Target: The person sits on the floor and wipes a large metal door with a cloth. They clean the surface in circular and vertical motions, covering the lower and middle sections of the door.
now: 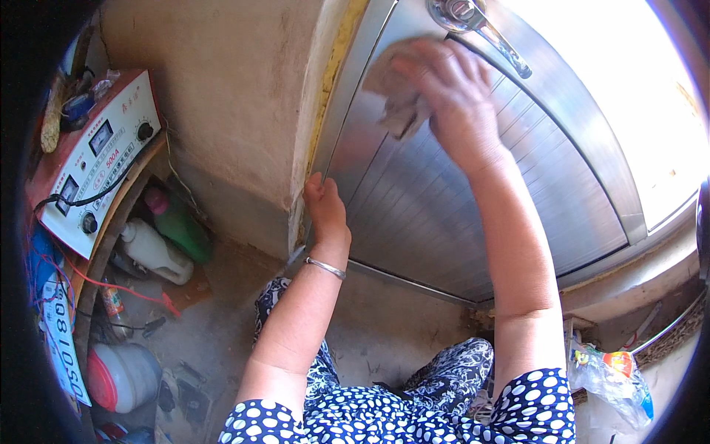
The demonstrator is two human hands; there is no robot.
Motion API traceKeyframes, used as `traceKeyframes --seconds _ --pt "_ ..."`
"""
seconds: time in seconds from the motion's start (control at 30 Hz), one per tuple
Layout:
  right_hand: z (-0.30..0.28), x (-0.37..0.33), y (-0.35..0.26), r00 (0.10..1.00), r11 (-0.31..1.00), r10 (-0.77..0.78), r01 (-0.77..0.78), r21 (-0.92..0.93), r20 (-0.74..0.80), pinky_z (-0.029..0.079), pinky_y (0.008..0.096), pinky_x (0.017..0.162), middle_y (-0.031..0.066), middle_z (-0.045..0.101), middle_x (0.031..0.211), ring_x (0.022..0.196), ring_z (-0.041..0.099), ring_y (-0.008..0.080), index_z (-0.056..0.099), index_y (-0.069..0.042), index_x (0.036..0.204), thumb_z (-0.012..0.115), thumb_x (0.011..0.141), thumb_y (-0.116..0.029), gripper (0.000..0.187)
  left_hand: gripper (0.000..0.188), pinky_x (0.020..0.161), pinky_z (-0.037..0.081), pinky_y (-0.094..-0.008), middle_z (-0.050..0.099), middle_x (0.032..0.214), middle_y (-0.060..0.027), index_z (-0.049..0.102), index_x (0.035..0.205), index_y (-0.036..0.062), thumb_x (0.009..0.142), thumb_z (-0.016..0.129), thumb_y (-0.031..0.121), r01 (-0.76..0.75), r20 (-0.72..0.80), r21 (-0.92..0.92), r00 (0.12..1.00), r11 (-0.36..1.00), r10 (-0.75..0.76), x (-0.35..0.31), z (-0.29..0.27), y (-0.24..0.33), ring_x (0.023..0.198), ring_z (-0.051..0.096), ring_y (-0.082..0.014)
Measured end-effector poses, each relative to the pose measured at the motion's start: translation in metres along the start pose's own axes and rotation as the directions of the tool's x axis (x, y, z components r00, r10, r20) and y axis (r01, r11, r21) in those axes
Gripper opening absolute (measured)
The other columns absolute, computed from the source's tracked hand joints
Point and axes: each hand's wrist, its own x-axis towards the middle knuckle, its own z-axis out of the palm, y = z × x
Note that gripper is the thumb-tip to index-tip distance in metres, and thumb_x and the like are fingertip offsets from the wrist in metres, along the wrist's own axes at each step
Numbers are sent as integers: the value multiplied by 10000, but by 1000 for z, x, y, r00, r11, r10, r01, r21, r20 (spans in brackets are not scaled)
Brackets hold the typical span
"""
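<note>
A silver metal door (444, 214) with grooved panels stands ahead of me, its lever handle (492, 33) near the top. My right hand (458, 89), smeared by motion, presses a greyish-brown cloth (403, 107) against the door's upper part, just below and left of the handle. Lower down, my left hand (325, 207) has its fingers bent around the door's left edge, beside the wall. A silver bangle (325, 267) circles my left wrist. The ends of the left fingers are partly hidden at that edge.
On the left, a wooden shelf (133, 181) carries a red-and-white box with dials (100, 155). Beneath are a white bottle (155, 251), a green bottle (177, 226) and a tub with a red lid (133, 377). A clear plastic bag (614, 381) lies at the lower right.
</note>
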Motion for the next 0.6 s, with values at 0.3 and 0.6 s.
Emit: traceKeyframes --seconds 0.3,0.6 --pt "34 -44 -45 994 977 -88 74 198 62 391 397 940 49 557 1121 1118 481 265 624 -91 992 554 692 -150 314 403 1026 279 -338 444 1309 -117 402 1284 6 916 493 145 57 -43 -9 997 998 -57 4 -8 -5 1218 396 -216" --pt "69 -94 -100 937 944 -211 122 306 278 378 381 966 76 569 1063 1105 483 262 634 -80 953 564 690 -178 289 347 985 330 -339 416 1251 -134 428 1224 3 920 485 160 6 -29 -23 1000 1000 -7 8 -3 5 1142 416 -212"
